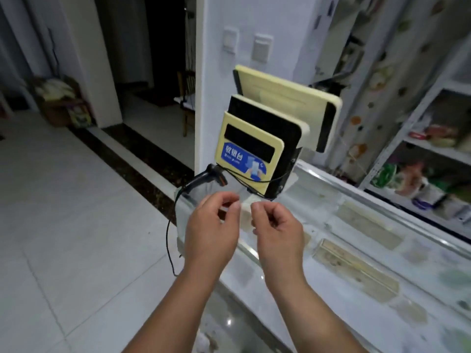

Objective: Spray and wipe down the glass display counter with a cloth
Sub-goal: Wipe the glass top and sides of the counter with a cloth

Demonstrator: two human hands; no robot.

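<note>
2 bare hands are raised side by side in the middle of the frame, forearms entering from the bottom edge. The left hand (211, 230) has its fingers curled inward, with the thumb and forefinger tips drawn together near the centre. The right hand (277, 235) mirrors it just beside, fingers curled and thumb meeting forefinger. The 2 hands sit close together but do not touch. The picture is blurred here, so I cannot tell whether either hand pinches something thin or nothing at all.

Beneath and beyond the hands, the glass display worktop (331, 289) runs from the centre of the frame down to the lower right. Pale flat packs show through its top, too blurred to identify.

At the worktop's far end, just above the hands, stands a yellowed point-of-sale terminal (267, 138) with stacked screens and a blue label bearing Chinese characters. A black barcode scanner (206, 178) sits at the terminal's lower left, on the worktop's corner. A black cable (169, 240) hangs from there down the left side of the worktop.

The left half of the frame is pale tiled floor (63, 225) with a dark border strip. A dark doorway (153, 47) opens at the upper centre. 2 wall switches (230, 42) sit on the white wall above the terminal. At the right edge, a white shelf unit (433, 149) holds blurred packaged goods.
</note>
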